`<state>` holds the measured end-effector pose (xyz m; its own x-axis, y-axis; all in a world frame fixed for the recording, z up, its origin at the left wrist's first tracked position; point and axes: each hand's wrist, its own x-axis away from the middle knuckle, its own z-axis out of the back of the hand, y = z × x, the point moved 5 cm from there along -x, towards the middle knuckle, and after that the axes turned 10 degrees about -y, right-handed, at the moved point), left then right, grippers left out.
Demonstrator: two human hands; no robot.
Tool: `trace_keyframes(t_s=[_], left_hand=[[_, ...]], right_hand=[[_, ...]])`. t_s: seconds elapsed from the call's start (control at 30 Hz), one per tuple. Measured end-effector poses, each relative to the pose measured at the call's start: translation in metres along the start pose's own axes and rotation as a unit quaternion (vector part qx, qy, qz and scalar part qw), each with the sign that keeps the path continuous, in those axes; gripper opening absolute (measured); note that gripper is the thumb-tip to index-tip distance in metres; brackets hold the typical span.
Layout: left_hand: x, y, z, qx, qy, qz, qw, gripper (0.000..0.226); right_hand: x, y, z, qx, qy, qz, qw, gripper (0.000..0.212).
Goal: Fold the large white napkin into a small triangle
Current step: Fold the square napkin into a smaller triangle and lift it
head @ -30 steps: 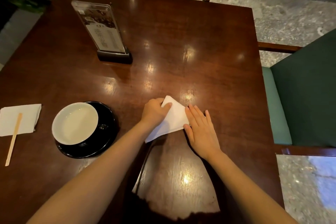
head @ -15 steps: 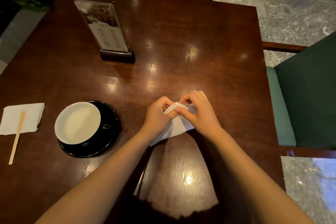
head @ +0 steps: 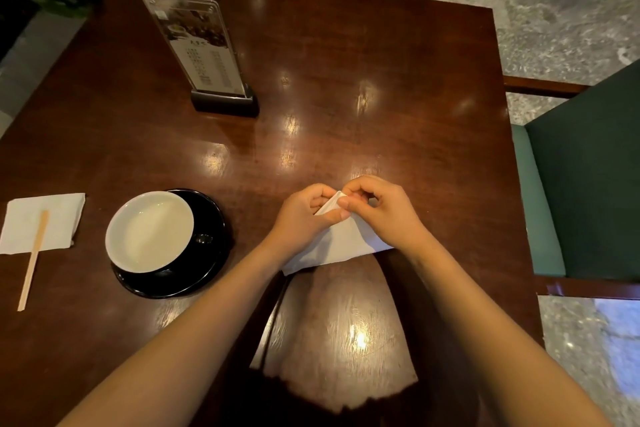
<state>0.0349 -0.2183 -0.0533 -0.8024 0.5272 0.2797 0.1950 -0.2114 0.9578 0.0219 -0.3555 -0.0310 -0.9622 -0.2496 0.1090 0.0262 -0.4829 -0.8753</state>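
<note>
The white napkin lies folded into a triangle on the dark wooden table, its long edge toward me and its tip pointing away. My left hand pinches the tip from the left between thumb and fingers. My right hand pinches the same tip from the right, its fingers curled. Both hands meet at the tip and cover the triangle's upper part; only the lower band of the napkin shows.
A white cup on a black saucer stands left of my hands. Farther left lies a second small napkin with a wooden stirrer across it. A menu stand rises at the back. Green chairs flank the table.
My right hand lifted from lying flat beside the napkin and moved to its tip. Both hands now pinch the tip together; the camera view has shifted slightly.
</note>
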Motion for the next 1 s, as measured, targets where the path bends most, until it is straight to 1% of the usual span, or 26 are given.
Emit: trace_keyframes(t_s=[0.07,0.17,0.3,0.4,0.47,0.57,0.67,0.77,0.8,0.83,0.87,0.93,0.97,1.0], left_hand=[[0.001,-0.001,-0.001,0.008,-0.014,0.004,1.000,0.013],[0.004,-0.003,-0.003,0.051,-0.017,0.005,0.999,0.015],[0.005,-0.001,-0.003,0.124,0.015,0.011,0.992,0.015],[0.005,-0.003,-0.005,0.176,0.025,0.023,0.984,0.012],[0.005,-0.005,-0.002,0.191,0.038,0.043,0.980,0.007],[0.003,-0.007,0.007,0.167,0.037,0.061,0.983,0.006],[0.002,-0.004,0.006,0.155,0.009,0.048,0.987,0.007],[-0.001,-0.002,0.007,0.182,0.016,0.050,0.982,0.006],[0.000,-0.004,0.008,0.169,0.007,0.070,0.983,0.006],[0.002,-0.007,0.008,0.151,-0.020,0.101,0.983,0.011],[0.005,-0.013,0.006,0.139,-0.068,0.136,0.979,0.021],[0.018,-0.024,-0.006,0.150,-0.187,0.193,0.952,0.041],[0.026,-0.028,-0.013,0.160,-0.229,0.204,0.938,0.042],[0.031,-0.032,-0.018,0.169,-0.244,0.208,0.932,0.035]], right_hand=[[-0.001,0.000,0.000,0.033,-0.006,0.005,0.999,0.013],[-0.002,-0.002,0.002,0.074,-0.006,0.030,0.997,0.021],[-0.002,0.001,-0.001,0.091,-0.004,0.038,0.995,0.027],[0.002,0.010,-0.003,0.098,-0.012,0.035,0.994,0.033],[0.004,0.017,-0.002,0.104,-0.046,0.041,0.993,0.031],[0.009,0.031,0.002,0.096,-0.104,0.024,0.990,0.021],[0.013,0.039,0.005,0.030,-0.093,-0.025,0.995,0.018],[0.014,0.039,0.006,0.010,-0.068,-0.039,0.997,0.015],[0.014,0.039,0.007,0.010,-0.065,-0.037,0.997,0.015],[0.015,0.039,0.009,0.006,-0.062,-0.036,0.997,0.014],[0.015,0.039,0.011,-0.004,-0.055,-0.039,0.998,0.013],[0.016,0.039,0.016,-0.035,-0.028,-0.047,0.998,0.015],[0.017,0.039,0.017,-0.045,-0.020,-0.054,0.997,0.017],[0.016,0.039,0.018,-0.046,-0.022,-0.059,0.997,0.018]])
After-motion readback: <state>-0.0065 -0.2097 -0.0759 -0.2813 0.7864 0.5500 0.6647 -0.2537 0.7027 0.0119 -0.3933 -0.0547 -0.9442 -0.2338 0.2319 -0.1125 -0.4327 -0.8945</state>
